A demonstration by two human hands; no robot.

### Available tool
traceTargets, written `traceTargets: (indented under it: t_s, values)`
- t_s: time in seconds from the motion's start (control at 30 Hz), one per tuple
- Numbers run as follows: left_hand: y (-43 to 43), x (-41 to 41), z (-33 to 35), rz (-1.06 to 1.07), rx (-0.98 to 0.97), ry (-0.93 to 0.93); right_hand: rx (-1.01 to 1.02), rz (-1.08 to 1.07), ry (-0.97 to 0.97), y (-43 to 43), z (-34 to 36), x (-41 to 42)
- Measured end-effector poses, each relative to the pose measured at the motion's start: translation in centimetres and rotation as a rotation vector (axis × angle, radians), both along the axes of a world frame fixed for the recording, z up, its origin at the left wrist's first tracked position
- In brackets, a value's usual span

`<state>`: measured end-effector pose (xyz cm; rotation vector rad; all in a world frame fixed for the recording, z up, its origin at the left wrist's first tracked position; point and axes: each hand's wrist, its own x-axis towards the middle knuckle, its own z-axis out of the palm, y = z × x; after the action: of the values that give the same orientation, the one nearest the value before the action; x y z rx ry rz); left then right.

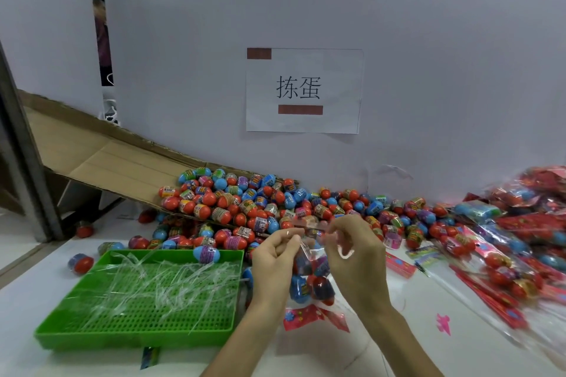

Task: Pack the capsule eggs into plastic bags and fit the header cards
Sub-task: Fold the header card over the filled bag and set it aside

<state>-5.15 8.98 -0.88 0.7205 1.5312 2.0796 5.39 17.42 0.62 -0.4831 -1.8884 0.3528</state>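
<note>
Pinching the top edge of a small clear plastic bag (310, 254) between left hand (274, 257) and right hand (352, 254), fingers of both curled onto the film. Already loaded with several red and blue capsule eggs (298, 288), hanging low between the wrists, just above the white table (413, 300). Probably the closing or header-card step, with a red printed header card (306, 317) lying flat directly beneath. Risks, as judged: thin film gripped only at the rim, so liable to slip and spill; once spilled, likely to roll off or get lost in the loose heap of capsule eggs (245, 202) behind; open to snagging on clear plastic strips (147, 288) in the green perforated plastic tray (122, 338) close on the left. Cannot tell whether the mouth is sealed.
</note>
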Motion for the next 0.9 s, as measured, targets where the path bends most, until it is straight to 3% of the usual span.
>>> traceTargets:
  t_s: [0.1,0.23,0.9]
  values:
    - [-0.3,0.5,0.2,-0.033,0.001,0.183,0.049,0.08,-0.024,-0.5,-0.1,-0.4]
    - [-0.5,1.0,0.4,-0.086,0.017,0.295,-0.018,0.119,0.008,-0.8,0.0,-0.4]
    - [-0.7,1.2,0.2,-0.003,-0.038,0.608,-0.013,0.131,-0.043,0.4,0.4,0.4]
